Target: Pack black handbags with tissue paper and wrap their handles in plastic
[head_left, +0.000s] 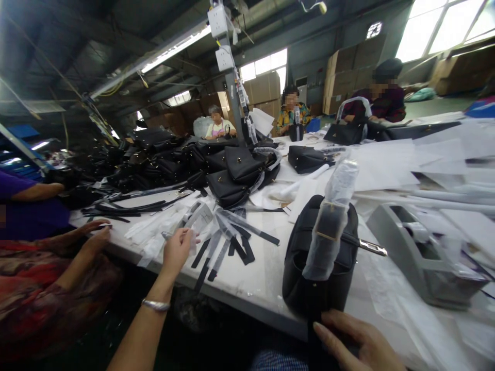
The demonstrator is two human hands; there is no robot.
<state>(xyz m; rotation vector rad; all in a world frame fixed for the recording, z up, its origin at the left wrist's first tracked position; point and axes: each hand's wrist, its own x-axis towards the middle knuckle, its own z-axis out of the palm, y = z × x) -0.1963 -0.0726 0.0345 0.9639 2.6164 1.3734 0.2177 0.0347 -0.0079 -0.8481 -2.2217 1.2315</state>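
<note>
On the table edge before me stands a black handbag (pixel 296 252), its side facing me. Translucent wrap (pixel 328 242) covers part of its strap and buckle, and a metal zipper pull (pixel 373 247) sticks out to the right. My right hand (pixel 358 340) pinches the dark strap (pixel 314 304) hanging at the bag's lower end. Out to the left, my left hand (pixel 178 253), with a silver bangle on its wrist, has its fingers closed on translucent plastic wrap (pixel 199 219). Several plastic-wrapped black straps (pixel 253 229) lie fanned out beside that hand.
A grey tape dispenser (pixel 421 263) stands right of the bag. Black handbags (pixel 235 175) are heaped behind the straps. White sheets (pixel 386 159) cover the far right. A co-worker's hands (pixel 96 234) rest at the left table edge; other people sit across.
</note>
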